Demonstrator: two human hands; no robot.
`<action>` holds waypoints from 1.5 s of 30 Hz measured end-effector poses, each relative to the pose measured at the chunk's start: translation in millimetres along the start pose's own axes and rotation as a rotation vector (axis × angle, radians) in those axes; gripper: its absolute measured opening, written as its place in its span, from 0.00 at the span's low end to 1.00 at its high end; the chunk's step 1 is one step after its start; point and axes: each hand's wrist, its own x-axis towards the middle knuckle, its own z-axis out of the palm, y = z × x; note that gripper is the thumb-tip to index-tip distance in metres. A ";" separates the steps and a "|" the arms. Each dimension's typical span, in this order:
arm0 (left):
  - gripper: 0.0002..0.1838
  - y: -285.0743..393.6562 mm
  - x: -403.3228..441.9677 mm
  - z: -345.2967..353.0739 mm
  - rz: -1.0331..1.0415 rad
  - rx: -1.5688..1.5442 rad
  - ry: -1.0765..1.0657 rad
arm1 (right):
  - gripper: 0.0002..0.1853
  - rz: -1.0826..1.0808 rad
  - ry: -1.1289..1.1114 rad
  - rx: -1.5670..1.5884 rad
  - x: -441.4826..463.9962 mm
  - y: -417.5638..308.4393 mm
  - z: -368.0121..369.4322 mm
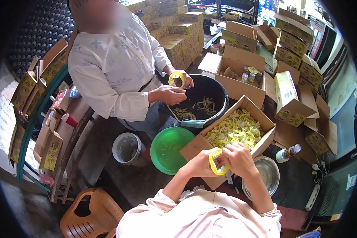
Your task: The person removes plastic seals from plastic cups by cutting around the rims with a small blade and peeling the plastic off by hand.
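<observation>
My left hand (201, 163) is wrapped round a small container with a yellow rim (218, 161), held tilted in front of my chest. My right hand (240, 159) is closed at the container's right side; whatever its fingers pinch is too small to make out. Just beyond both hands, an open cardboard box (268, 137) holds a heap of yellow and whitish scraps (236, 129). A metal bowl (271, 174) lies partly behind my right forearm. Left of the box is a green basin (166, 150).
Across from me a co-worker (111, 63) holds another yellow-rimmed container (177, 79) over a black tub (223, 107). A white bucket (125, 148), an orange chair (93, 214), a jar (288, 153) and open cartons (242, 59) stand around.
</observation>
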 end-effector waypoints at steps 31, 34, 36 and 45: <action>0.41 -38.9 17.2 36.2 -0.031 0.047 0.250 | 0.19 0.527 0.214 0.394 -15.4 25.0 14.0; 0.41 -39.4 16.6 35.8 0.056 0.198 0.223 | 0.20 0.521 0.099 0.180 -19.9 19.2 3.3; 0.41 -37.7 16.9 36.7 0.060 0.311 0.208 | 0.19 0.529 0.061 0.075 -22.6 23.2 7.3; 0.34 -6.4 26.1 47.2 0.030 0.602 0.416 | 0.14 0.544 0.158 0.073 -24.2 11.2 23.0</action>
